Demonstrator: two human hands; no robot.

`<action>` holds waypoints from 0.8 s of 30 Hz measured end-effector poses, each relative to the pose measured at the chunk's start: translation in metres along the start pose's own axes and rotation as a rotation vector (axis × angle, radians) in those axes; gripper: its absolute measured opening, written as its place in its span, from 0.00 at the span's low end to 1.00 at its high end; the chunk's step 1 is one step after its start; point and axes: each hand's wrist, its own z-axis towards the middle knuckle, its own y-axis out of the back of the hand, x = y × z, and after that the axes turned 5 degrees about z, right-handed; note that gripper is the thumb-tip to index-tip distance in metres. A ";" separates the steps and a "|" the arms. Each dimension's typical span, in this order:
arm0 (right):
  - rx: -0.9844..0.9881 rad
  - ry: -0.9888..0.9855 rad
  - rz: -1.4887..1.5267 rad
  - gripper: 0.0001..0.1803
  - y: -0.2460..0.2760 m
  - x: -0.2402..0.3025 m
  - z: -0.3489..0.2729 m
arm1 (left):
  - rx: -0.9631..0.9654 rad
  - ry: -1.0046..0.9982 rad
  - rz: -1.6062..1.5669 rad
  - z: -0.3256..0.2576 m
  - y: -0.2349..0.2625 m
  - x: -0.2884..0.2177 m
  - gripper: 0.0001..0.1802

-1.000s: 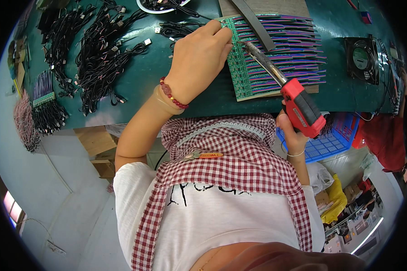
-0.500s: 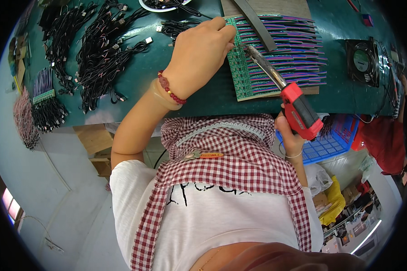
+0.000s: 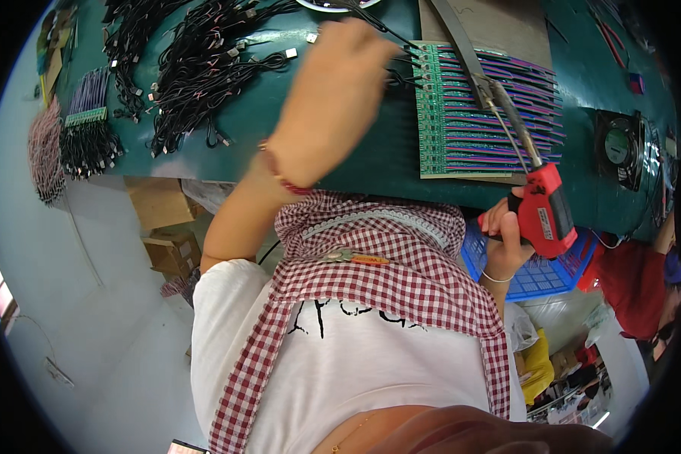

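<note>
Left hand (image 3: 333,91) pinches a black wire just left of the green circuit-board strip (image 3: 431,113); right hand (image 3: 507,227) grips the red soldering gun (image 3: 545,208), tip angled up-left onto it.

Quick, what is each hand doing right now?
Left hand: blurred, fingers curled at the black cables beside the green board; whether it grips one cannot be told.
Right hand: closed around the red soldering gun.

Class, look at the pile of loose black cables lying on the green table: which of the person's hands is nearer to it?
Left. The left hand hovers just right of the black cables, while the right hand grips the red soldering gun off the table's near edge.
</note>
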 end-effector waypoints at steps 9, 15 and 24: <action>0.004 0.008 0.127 0.19 0.000 0.009 0.012 | -0.066 0.172 0.305 -0.047 0.031 0.070 0.11; -0.011 0.033 0.198 0.20 -0.006 0.013 0.016 | -0.330 0.626 -1.221 -0.047 0.025 0.021 0.18; 0.009 0.016 0.157 0.19 -0.003 0.013 0.017 | -0.401 0.324 0.133 -0.088 -0.001 0.002 0.40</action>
